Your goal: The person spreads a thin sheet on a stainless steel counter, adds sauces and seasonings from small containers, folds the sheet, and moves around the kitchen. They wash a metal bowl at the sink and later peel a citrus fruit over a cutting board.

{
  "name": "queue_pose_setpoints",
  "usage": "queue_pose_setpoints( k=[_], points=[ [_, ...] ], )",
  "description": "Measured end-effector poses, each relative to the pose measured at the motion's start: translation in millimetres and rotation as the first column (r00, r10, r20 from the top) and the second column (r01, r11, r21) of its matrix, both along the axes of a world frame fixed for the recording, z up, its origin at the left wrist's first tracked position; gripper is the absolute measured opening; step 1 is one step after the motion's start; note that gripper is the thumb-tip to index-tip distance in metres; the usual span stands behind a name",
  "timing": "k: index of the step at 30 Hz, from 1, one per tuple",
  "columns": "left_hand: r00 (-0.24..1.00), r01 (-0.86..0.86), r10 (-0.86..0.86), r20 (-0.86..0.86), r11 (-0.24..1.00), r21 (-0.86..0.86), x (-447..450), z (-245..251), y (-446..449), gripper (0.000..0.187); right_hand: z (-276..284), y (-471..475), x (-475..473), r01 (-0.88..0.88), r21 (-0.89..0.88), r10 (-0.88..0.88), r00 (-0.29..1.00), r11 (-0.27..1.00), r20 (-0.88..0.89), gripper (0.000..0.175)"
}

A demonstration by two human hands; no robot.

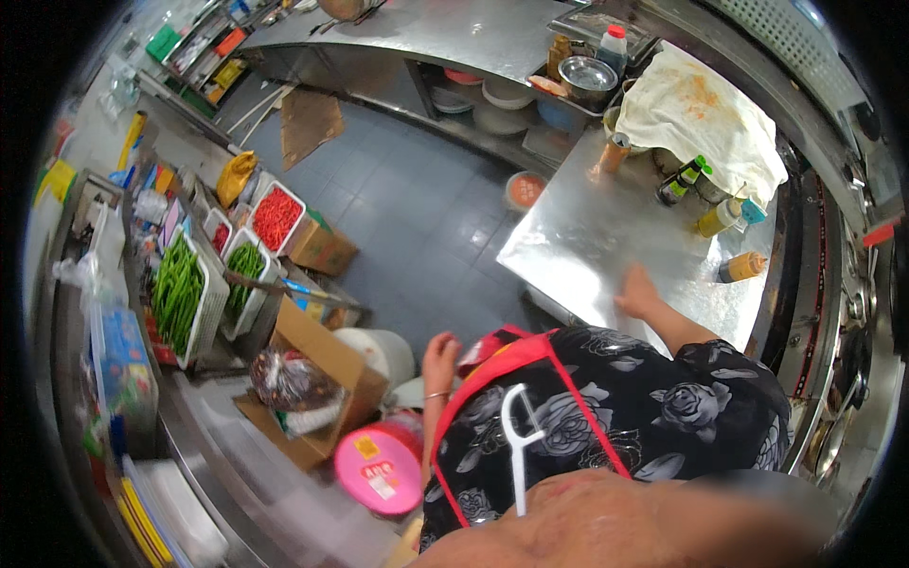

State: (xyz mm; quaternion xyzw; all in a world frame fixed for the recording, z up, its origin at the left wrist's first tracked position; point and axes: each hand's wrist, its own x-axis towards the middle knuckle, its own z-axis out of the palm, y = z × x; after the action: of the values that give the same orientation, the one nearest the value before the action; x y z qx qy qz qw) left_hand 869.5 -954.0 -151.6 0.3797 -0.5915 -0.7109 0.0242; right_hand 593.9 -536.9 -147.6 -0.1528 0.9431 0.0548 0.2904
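Observation:
My right hand [639,290], blurred, is over the near part of a steel table [568,241]; it may be touching the top. Its thumb stands apart and no object shows in it. At the left side of my red apron [490,351] is my left hand [442,355], fingers bent, a thin bracelet on the wrist; whether it holds anything cannot be seen. Along the table's right side are a sauce bottle with orange contents [743,267], a yellow squeeze bottle [719,217] and a dark green-capped bottle [682,182]. A can [613,152] stands near the far edge.
A stained white cloth [699,117] covers things at the table's back. Left are baskets of green peppers [179,298] and red chillies [277,219], an open cardboard box [334,369] and a pink-lidded tub [378,470]. A tub [525,190] stands beside the table; cardboard [309,126] lies on the floor.

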Motion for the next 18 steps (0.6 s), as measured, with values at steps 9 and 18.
queue_pose_setpoints(
  k=[9, 18],
  points=[
    [0.896, 0.395, -0.396, -0.202, 0.918, -0.047, -192, -1, -84, 0.033, -5, -10, -32, 0.258, 0.065, -0.261, 0.964, 0.964, 0.051, 0.097],
    [0.805, 0.588, -0.591, 0.059, 0.807, 0.065, -307, -38, -152, 0.032, -12, -39, -74, 0.573, 0.107, -0.565, 0.819, 0.813, -0.097, 0.092]
  ],
)
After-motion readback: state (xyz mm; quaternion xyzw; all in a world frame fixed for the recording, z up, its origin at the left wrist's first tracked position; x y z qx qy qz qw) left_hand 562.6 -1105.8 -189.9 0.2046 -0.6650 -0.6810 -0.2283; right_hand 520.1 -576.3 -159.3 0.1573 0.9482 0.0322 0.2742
